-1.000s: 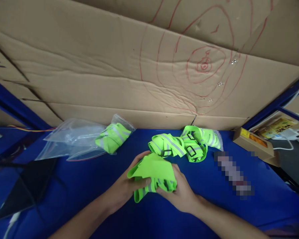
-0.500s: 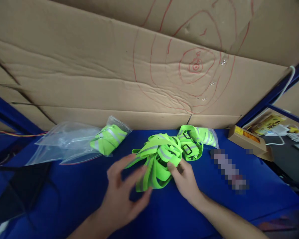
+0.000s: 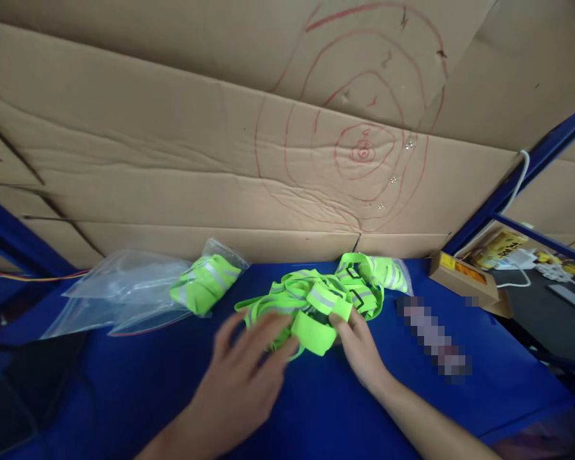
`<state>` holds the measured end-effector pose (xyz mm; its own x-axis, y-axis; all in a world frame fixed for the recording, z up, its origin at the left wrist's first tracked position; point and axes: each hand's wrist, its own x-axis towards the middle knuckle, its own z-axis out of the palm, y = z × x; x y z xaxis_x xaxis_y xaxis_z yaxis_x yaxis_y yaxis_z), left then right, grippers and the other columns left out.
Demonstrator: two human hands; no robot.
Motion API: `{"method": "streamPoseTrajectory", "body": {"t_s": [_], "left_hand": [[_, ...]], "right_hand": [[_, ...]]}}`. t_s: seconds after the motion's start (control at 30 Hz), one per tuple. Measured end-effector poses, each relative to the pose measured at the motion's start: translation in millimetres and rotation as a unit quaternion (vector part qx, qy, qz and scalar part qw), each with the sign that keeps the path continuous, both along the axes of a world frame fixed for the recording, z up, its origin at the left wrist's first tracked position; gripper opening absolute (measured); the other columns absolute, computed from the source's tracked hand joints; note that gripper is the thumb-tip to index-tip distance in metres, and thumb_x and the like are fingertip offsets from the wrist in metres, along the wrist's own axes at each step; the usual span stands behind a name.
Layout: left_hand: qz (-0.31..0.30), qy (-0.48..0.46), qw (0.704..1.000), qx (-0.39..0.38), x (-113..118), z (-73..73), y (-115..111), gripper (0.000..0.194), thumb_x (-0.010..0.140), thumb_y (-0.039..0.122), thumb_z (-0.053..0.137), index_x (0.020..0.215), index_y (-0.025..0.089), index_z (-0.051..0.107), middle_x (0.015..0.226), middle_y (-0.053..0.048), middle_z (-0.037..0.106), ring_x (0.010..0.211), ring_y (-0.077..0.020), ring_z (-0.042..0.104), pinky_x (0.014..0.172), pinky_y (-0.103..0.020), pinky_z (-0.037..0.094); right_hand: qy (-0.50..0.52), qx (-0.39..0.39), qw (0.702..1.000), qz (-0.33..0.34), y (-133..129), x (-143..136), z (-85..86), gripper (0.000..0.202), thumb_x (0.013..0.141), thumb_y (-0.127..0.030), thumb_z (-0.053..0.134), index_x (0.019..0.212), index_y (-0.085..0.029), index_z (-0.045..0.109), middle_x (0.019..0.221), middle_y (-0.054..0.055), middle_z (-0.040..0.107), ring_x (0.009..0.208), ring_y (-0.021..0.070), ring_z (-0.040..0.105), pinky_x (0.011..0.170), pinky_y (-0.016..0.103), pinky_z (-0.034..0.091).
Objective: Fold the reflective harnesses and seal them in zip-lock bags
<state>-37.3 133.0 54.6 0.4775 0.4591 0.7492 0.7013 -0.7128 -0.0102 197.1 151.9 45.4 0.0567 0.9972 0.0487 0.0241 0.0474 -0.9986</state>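
Note:
A loose heap of neon-green reflective straps (image 3: 287,292) with silver stripes lies on the blue table in front of me. My right hand (image 3: 359,342) pinches a strap between thumb and fingers at the heap's right side. A wide green loop hangs just left of that thumb. My left hand (image 3: 249,364), slightly blurred, reaches over the heap's left front with its fingers apart; whether the fingertips touch the straps is hard to see. Behind my right hand sits a second bundle of green straps (image 3: 361,278) with black buckles.
Clear zip bags (image 3: 124,291) lie at the left, beside a bag of folded green straps (image 3: 206,284). At the back right is a small bag of green straps (image 3: 393,273), then an open cardboard box (image 3: 464,281). A cardboard wall (image 3: 172,147) with red rings closes off the back.
My left hand has moved right and over the heap. The straps that stood up in loops at the front now lie lower, and a wide loop faces me. The camera view has tilted slightly.

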Motion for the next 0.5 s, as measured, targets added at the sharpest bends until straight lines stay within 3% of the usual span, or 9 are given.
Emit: {"method": "streamPoseTrajectory", "body": {"t_s": [0.1,0.23,0.33,0.5], "left_hand": [[-0.023,0.025,0.999,0.0,17,-12.8,-5,0.042,0.091,0.01,0.061,0.13,0.024,0.068,0.132,-0.01,0.072,0.122,-0.0265,0.065,0.124,-0.045,0.032],[-0.055,-0.074,0.991,-0.102,20,-32.6,-4,0.04,0.088,0.0,0.052,0.116,0.023,0.07,0.111,-0.008,0.072,0.105,-0.0207,0.069,0.1,-0.031,0.056],[-0.096,-0.121,0.972,-0.176,13,-38.9,-6,0.05,0.085,-0.006,0.044,0.116,0.024,0.068,0.115,-0.007,0.071,0.108,-0.0147,0.072,0.093,-0.019,0.058],[-0.124,-0.119,0.968,-0.183,4,-46.3,-17,0.056,0.086,-0.005,0.043,0.123,0.027,0.071,0.115,-0.007,0.074,0.104,-0.0123,0.075,0.092,-0.013,0.057]], "right_hand": [[0.014,-0.016,0.998,0.06,-10,-9,-7.8,0.04,0.092,-0.052,0.066,0.118,-0.022,0.07,0.098,0.006,0.077,0.073,0.0221,0.072,0.056,0.032,0.062],[-0.064,0.053,0.988,0.129,-8,-8,-20.1,0.034,0.097,-0.05,0.065,0.115,-0.022,0.071,0.088,0.003,0.074,0.07,0.0185,0.068,0.063,0.029,0.062],[-0.061,0.049,0.99,0.12,2,-4,-26.6,0.037,0.098,-0.055,0.063,0.117,-0.023,0.068,0.081,0.001,0.071,0.062,0.0168,0.063,0.06,0.028,0.06],[0.019,0.005,0.993,0.118,4,1,-33.7,0.042,0.096,-0.061,0.065,0.121,-0.027,0.065,0.092,0.003,0.072,0.066,0.0174,0.064,0.056,0.027,0.059]]}}
